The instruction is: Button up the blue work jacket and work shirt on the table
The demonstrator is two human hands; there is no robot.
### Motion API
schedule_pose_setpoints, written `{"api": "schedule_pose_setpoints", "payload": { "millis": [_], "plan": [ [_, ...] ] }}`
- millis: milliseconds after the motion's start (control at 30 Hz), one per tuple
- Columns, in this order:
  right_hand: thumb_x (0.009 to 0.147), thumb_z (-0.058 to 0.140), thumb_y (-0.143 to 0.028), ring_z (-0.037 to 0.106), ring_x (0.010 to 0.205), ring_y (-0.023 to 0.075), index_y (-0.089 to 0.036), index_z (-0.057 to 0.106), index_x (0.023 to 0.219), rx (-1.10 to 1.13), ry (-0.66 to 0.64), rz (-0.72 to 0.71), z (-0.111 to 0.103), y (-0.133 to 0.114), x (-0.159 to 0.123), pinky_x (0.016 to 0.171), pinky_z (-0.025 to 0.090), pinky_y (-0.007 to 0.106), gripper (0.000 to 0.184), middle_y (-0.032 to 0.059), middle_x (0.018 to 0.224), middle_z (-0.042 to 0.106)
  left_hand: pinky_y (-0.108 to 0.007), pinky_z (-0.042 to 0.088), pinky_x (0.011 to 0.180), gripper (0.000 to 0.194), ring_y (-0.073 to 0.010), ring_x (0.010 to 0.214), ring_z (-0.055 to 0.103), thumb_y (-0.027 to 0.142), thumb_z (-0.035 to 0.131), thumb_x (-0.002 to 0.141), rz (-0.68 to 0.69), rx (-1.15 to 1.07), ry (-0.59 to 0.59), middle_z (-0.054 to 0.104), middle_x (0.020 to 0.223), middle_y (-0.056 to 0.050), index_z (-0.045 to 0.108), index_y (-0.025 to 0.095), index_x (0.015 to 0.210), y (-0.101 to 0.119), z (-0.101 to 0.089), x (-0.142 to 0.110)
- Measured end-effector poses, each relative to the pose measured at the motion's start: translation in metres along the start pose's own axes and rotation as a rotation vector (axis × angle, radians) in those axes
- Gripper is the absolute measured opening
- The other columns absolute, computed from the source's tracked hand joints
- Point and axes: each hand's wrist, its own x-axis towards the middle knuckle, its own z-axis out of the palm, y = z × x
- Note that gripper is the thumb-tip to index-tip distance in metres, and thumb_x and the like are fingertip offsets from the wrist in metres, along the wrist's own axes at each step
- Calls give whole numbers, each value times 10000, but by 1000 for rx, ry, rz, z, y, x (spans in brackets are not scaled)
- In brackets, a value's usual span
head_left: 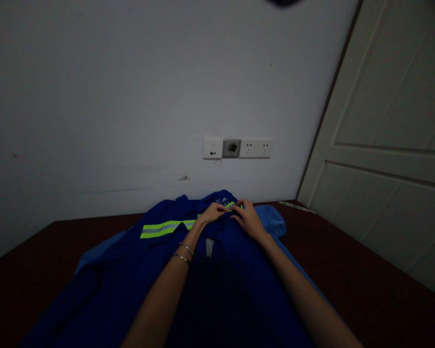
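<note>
A dark blue work jacket [130, 270] with yellow-and-silver reflective strips lies spread out in front of me. My left hand [214, 212], with two bracelets on its wrist, pinches the cloth at the chest beside a strip. Close by on the right, my right hand [248, 220] has its fingers bent onto the same strip and grips the cloth there. White print shows on the jacket just beyond my fingers. A small grey patch [210, 247] lies below my left hand. Lighter blue cloth [270, 220] shows from under the jacket on both sides.
The jacket rests on a dark red-brown surface [348, 261] that meets a pale wall [130, 96]. Several sockets and switch plates [255, 149] sit on the wall. A white panelled door [384, 121] stands at the right. A thin pale strip [295, 207] lies near the back right corner.
</note>
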Motion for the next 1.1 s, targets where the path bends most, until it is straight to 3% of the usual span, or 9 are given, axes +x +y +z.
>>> {"api": "schedule_pose_setpoints", "payload": {
  "millis": [267,500,733,1100],
  "plan": [
    [750,615,-218,406,1026,262,-223,602,916,-92,-81,-100,-6,-1,4,812,391,403,167,108,1099,472,-216,386,623,145,-130,637,529,181,591,664,47,77,-35,646,644,-11,702,104,716,0,1,1],
    [752,618,-231,416,986,254,-204,592,849,-106,-70,-58,-3,0,2,787,383,375,104,103,1042,484,-226,398,681,113,-141,687,552,148,591,670,67,89,-34,658,688,-24,692,112,702,3,1,1],
    [793,569,-247,432,945,241,-194,580,879,-109,-40,-36,-1,-1,-2,762,380,345,102,100,995,489,-219,402,692,89,-123,672,549,131,594,655,80,-51,-27,636,681,-17,661,101,705,-5,2,5],
    [798,562,-299,433,935,232,-188,589,862,-54,11,40,3,0,-4,776,372,348,131,95,968,501,-235,410,709,113,-141,713,552,157,580,687,106,48,0,647,709,-26,676,103,714,-3,3,6]
  ]
}}
